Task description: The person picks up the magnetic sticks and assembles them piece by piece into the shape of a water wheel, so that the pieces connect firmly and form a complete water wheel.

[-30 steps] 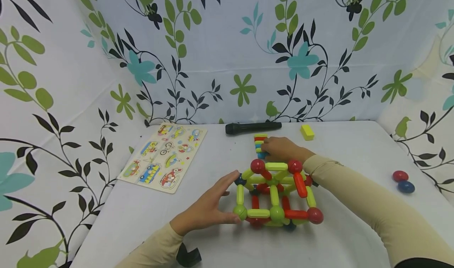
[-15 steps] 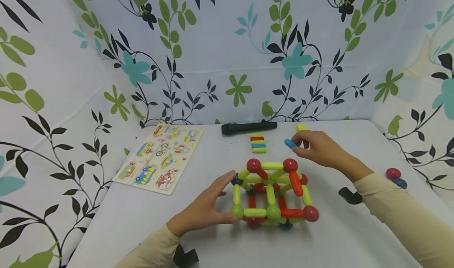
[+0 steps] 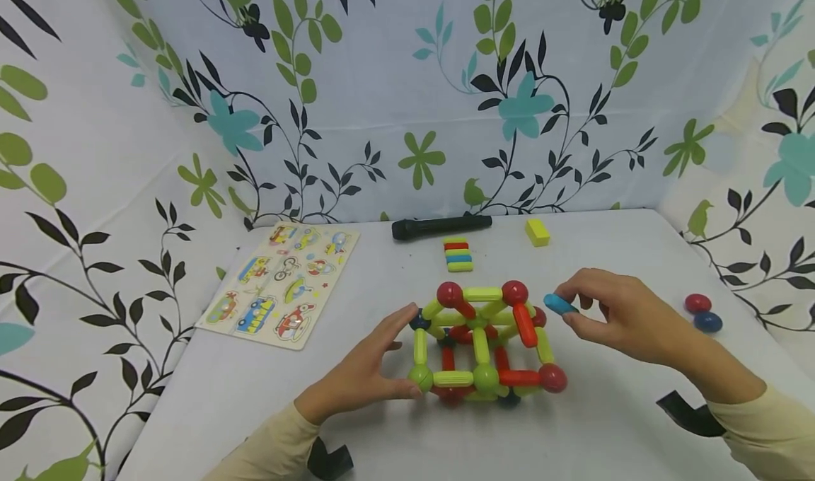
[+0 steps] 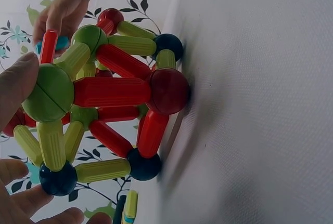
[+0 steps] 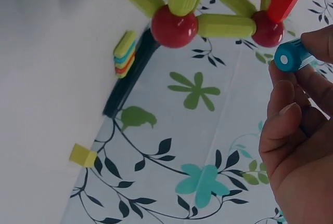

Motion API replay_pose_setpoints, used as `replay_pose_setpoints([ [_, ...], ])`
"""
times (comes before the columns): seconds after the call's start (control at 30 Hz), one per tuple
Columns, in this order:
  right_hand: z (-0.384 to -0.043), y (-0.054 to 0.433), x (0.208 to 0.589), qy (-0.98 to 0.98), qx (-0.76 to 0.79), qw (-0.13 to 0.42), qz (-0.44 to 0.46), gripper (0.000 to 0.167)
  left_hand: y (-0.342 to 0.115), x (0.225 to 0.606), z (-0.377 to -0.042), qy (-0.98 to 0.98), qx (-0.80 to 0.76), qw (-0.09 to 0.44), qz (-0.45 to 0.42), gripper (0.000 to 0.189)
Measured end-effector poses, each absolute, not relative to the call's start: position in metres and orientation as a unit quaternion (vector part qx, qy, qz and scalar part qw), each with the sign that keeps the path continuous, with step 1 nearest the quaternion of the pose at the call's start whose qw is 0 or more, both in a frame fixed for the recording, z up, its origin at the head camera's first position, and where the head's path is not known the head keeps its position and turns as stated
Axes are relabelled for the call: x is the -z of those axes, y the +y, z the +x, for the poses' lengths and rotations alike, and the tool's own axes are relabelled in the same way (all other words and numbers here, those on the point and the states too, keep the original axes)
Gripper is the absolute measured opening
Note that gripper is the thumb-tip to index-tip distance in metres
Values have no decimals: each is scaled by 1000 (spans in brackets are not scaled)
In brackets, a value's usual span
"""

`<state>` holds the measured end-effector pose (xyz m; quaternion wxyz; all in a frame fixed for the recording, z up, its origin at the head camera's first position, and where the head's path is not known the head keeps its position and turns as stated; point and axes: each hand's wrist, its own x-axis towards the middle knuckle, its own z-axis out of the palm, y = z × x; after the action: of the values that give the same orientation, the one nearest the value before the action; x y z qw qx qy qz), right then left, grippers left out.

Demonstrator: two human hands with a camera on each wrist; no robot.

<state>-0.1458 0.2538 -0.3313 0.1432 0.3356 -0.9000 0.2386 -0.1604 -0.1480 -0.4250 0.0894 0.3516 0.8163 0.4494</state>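
A toy structure of magnetic rods and balls (image 3: pixel 482 354), in lime, red, green and navy, stands on the white table. At its left side my left hand (image 3: pixel 363 371) holds it, the thumb at a green ball (image 4: pixel 49 93) and a fingertip at a navy ball (image 4: pixel 58 179). My right hand (image 3: pixel 627 318) pinches a blue magnetic rod (image 3: pixel 559 304) between thumb and fingers, to the right of the structure's upper part. In the right wrist view the rod's round end (image 5: pixel 285 60) faces the camera, close below a red ball (image 5: pixel 268 28).
Behind the structure lie a row of several coloured rods (image 3: pixel 458 255), a black microphone (image 3: pixel 441 227) and a yellow block (image 3: pixel 538 232). A picture puzzle board (image 3: pixel 280 283) is at the left. Red (image 3: pixel 697 303) and navy (image 3: pixel 707 322) balls lie at the right.
My right hand has taken the blue rod from the row and brought it right and nearer, beside the structure. The left hand stays at the structure's left side.
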Motion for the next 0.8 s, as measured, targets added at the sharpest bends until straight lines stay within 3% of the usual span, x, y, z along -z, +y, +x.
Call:
replay_pose_setpoints([
  [0.23,-120,240,331,-882,-222,159,384,47,-148,424,-160,815,-451,90,352,104],
  [0.4,-109,225,330,-861,-162,193,443,26,-148,424,-160,814,-452,86,354,104],
  [0.53,-104,207,325,-852,-74,199,479,36,-149,424,-161,814,-453,84,355,103],
  [0.67,-97,191,320,-845,35,176,503,62,-148,424,-162,814,-450,83,358,104],
  [0.8,-93,179,320,-829,130,189,510,60,-148,423,-163,813,-450,85,359,104],
])
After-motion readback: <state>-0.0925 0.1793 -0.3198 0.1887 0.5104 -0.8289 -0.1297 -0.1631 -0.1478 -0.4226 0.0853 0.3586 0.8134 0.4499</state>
